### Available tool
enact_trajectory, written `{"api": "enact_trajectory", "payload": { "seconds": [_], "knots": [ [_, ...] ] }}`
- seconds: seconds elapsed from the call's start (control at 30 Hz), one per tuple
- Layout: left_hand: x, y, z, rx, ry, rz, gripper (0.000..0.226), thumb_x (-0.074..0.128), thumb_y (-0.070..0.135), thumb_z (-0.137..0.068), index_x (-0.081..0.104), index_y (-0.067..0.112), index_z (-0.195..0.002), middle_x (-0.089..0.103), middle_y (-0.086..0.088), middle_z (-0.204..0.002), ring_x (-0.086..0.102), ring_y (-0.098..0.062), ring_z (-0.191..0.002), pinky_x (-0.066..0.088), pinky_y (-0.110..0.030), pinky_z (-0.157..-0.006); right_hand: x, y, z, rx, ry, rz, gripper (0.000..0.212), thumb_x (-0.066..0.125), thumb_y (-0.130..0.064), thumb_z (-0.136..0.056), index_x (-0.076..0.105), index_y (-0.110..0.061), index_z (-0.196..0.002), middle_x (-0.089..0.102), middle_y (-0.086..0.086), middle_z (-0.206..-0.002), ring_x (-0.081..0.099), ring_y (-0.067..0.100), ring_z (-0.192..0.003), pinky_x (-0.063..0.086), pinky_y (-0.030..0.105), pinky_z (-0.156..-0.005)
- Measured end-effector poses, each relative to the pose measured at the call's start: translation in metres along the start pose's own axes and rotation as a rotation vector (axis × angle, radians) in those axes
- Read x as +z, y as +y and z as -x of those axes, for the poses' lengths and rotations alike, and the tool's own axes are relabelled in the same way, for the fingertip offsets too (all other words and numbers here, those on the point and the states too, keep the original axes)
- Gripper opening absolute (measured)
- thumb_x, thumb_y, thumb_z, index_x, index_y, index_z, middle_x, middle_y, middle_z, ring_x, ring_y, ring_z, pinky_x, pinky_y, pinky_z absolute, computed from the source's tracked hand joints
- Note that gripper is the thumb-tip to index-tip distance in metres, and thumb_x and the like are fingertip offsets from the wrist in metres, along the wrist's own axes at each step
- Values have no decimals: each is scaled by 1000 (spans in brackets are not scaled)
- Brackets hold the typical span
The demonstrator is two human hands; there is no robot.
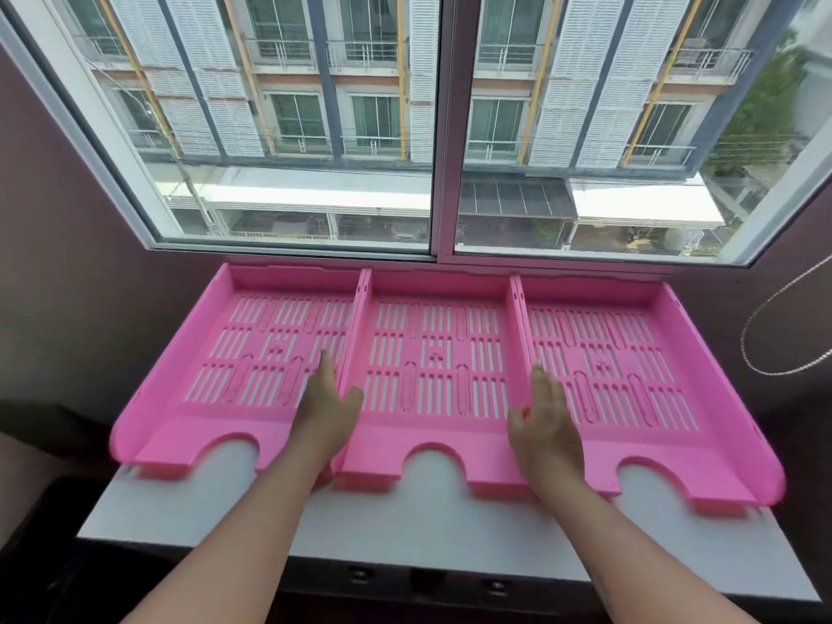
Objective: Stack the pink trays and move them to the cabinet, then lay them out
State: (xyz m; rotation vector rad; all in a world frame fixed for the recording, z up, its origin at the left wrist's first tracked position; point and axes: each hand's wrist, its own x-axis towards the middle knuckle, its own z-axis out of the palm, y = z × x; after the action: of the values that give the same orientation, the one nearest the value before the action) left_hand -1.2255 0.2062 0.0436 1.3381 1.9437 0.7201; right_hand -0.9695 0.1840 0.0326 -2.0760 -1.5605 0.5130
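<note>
The left hand [326, 405] lies flat and open, fingers in the left tray [252, 353] and thumb over the wall into the middle tray [434, 358]. The right hand [542, 425] mirrors it, open and gripping nothing: fingers rest in the right tray [630, 358], thumb on the middle tray's side. The three pink trays (slotted floors, notched fronts) sit side by side, walls touching, along the back edge of the white surface [405, 524] under the window [436, 128]. The outer trays overhang the surface's left and right edges.
</note>
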Motion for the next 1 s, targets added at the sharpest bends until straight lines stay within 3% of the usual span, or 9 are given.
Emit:
{"api": "enact_trajectory", "payload": {
  "seconds": [0.1, 0.2, 0.3, 0.4, 0.7, 0.83, 0.9, 0.93, 1.0],
  "knots": [
    [6, -9, 27, 76, 124, -82, 72, 50, 24, -96, 9, 23, -155, 26, -4, -160, 41, -28, -137, 47, -36, -93, 0, 2, 6, -53, 51, 12, 58, 46, -7, -97, 31, -6, -153, 33, 9, -159, 56, 28, -127, 48, 23, -83],
    [10, -23, 39, 112, 119, -141, 66, 45, 21, -98, 13, 26, -155, 29, -3, -159, 49, -28, -131, 52, -32, -84, 3, 5, 8, -54, 57, -31, 58, 46, -5, -96, 31, -4, -152, 34, 11, -159, 45, 27, -139, 43, 27, -100],
    [12, -25, 36, 117, 132, -153, 62, 41, 19, -100, 14, 28, -155, 31, -3, -158, 57, -27, -121, 47, -22, -66, 3, 6, 4, -20, 0, -64, 65, 46, -5, -95, 22, -7, -155, 33, 10, -159, 68, 23, -95, 61, 33, -71],
    [12, -25, 33, 110, 114, -161, 61, 40, 20, -100, 14, 31, -155, 35, -4, -156, 66, -23, -90, 42, -18, -50, 6, 9, 1, -1, -35, -56, 70, 44, -4, -94, 16, -11, -157, 32, 8, -159, 46, 12, -50, 42, 25, -43],
    [7, -16, 33, 32, 49, -330, 68, 39, 18, -100, 2, 37, -154, 29, -7, -159, 59, -17, -63, 58, -39, -59, 1, 9, -4, 13, -117, 25, 73, 43, -5, -95, 6, -13, -158, 34, 9, -156, 46, 15, -59, 33, 24, -41],
    [-1, -14, 32, 91, 2, -519, 71, 37, 16, -97, -3, 29, -154, 12, 4, -164, 64, -23, -95, 57, -36, -62, -1, 8, -6, 1, -178, 101, 77, 41, -4, -94, -1, -12, -158, 24, 9, -161, 52, 18, -65, 35, 26, -45],
    [-5, -10, 31, 109, -13, -614, 71, 36, 16, -97, -4, 22, -155, 2, 5, -165, 57, -28, -118, 58, -36, -72, -6, 6, -7, -15, -233, 155, 79, 41, -7, -94, -6, -11, -157, 8, 9, -166, 60, 27, -100, 51, 33, -64],
    [-6, -9, 33, 124, -19, -652, 71, 37, 17, -97, -4, 18, -155, 0, 3, -165, 53, -29, -125, 57, -37, -77, -10, 5, -7, -29, -260, 188, 80, 42, -10, -95, -8, -10, -157, 0, 9, -167, 49, 31, -129, 53, 40, -88],
    [-5, -9, 38, 190, -29, -702, 73, 39, 21, -96, -4, 13, -155, -3, -1, -165, 51, -30, -127, 56, -40, -85, -14, 7, -4, -77, -288, 276, 79, 42, -15, -96, -8, -7, -156, -7, 11, -166, 11, 30, -152, 27, 44, -118]
  ]
}}
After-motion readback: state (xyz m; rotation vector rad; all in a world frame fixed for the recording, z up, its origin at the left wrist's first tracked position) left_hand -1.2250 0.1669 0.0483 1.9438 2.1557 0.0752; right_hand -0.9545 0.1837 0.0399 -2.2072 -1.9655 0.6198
